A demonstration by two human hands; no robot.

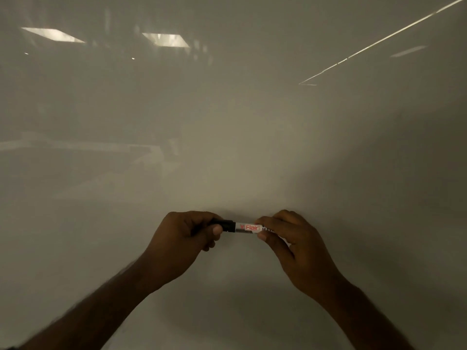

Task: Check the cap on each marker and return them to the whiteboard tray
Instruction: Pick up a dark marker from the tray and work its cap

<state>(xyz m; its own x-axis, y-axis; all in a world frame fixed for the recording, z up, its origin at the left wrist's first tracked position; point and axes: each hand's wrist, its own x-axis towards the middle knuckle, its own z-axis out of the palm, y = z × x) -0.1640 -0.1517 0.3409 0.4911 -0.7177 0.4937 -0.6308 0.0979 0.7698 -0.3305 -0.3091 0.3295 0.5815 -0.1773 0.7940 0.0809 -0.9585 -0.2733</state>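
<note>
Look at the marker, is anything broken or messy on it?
Nothing stands out. The marker lies level between both hands: the left hand grips the black cap end, the right hand grips the barrel. The cap looks seated, with no ink smears showing. The whiteboard behind shows only reflections.

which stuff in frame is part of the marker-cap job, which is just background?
Job:
- marker, held level between both hands
- black cap, on the marker's left end
- left hand, gripping the cap end
- right hand, gripping the barrel

Background:
- whiteboard, with ceiling light reflections

Tray: not in view.
</note>
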